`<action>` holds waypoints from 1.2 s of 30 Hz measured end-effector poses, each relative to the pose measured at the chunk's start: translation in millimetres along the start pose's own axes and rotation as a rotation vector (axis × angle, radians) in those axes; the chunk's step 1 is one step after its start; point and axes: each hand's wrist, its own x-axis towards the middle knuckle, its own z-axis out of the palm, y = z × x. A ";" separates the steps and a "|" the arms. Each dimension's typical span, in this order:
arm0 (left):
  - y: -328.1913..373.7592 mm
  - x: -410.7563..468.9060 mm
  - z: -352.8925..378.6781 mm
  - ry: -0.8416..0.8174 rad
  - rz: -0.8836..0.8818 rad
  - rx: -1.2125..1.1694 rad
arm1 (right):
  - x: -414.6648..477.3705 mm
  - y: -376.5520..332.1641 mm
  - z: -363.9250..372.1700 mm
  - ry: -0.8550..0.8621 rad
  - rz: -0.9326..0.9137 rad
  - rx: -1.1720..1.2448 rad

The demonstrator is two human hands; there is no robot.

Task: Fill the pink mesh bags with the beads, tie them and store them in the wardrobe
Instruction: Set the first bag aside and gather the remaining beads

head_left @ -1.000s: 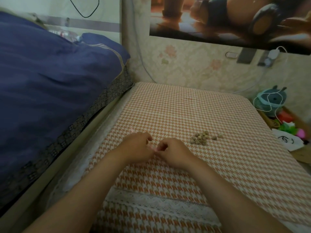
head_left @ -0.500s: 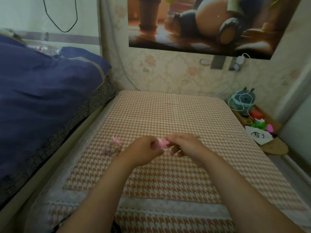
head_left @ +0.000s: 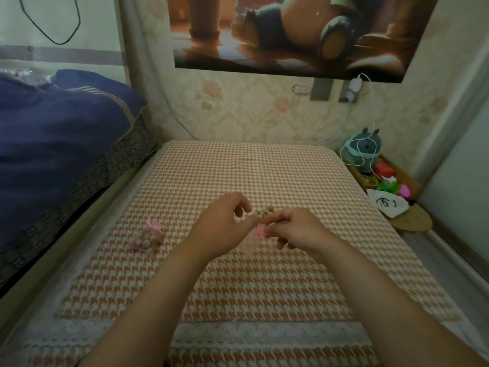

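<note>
- A woven orange-and-white houndstooth cloth [head_left: 238,176] covers the surface, edged in front with white lace trim [head_left: 238,337]. A puffy navy quilt [head_left: 53,144] lies to the left.
- Round tan beads [head_left: 266,211] sit in a small heap just beyond the hands, mostly hidden by them.
- 1 filled bag [head_left: 148,237] of sheer pink mesh, lumpy and tied with a pink bow, lies on the cloth left of the hands.
- The limp pink mesh bag [head_left: 255,238] hangs blurred between the 2 hands.
- The right hand [head_left: 296,231] pinches its top with curled fingers. The left hand [head_left: 222,226], knuckles up, seems to pinch the same edge.
</note>
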 end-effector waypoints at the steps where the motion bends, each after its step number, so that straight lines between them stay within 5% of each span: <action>1: 2.0 0.0 1.4 -0.040 -0.033 -0.043 | 1.5 0.1 0.2 -0.002 -0.011 0.000; 14: -9.4 14.9 15.6 -0.209 -0.320 -0.243 | 22.1 5.1 7.9 -0.019 -0.165 -0.100; 28: -5.1 17.5 25.4 -0.067 -0.191 -0.121 | 32.2 11.6 6.3 0.065 -0.202 -0.289; 36: -4.2 19.0 18.7 -0.134 -0.260 -0.312 | 24.8 6.7 0.8 -0.062 -0.337 -0.497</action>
